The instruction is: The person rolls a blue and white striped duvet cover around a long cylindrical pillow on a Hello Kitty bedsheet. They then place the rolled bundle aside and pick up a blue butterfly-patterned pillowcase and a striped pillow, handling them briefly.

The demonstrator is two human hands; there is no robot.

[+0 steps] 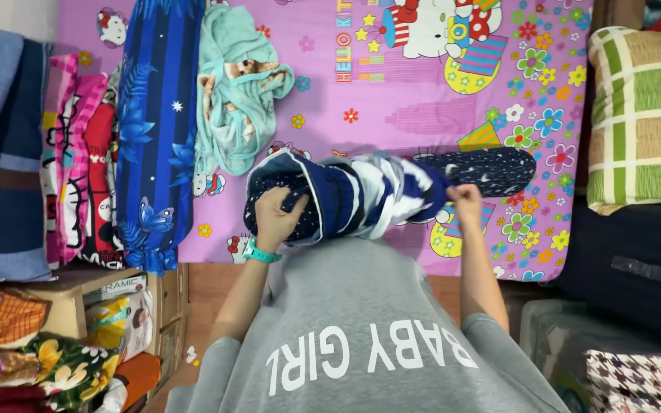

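A long bolster pillow (491,170) in dark blue starry fabric lies across the pink cartoon bedsheet (415,107). A navy and white pillowcase (353,195) is bunched around its left part. My left hand (275,216), with a teal watch at the wrist, grips the open left end of the pillowcase. My right hand (464,196) pinches the case's fabric near the bolster's middle. I wear a grey shirt.
A blue bolster with butterfly print (154,130) and a crumpled teal cloth (235,99) lie on the bed's left. Stacked pillows (9,153) sit far left, a green checked cushion (643,115) at right. Boxes and fabrics (63,336) crowd the floor.
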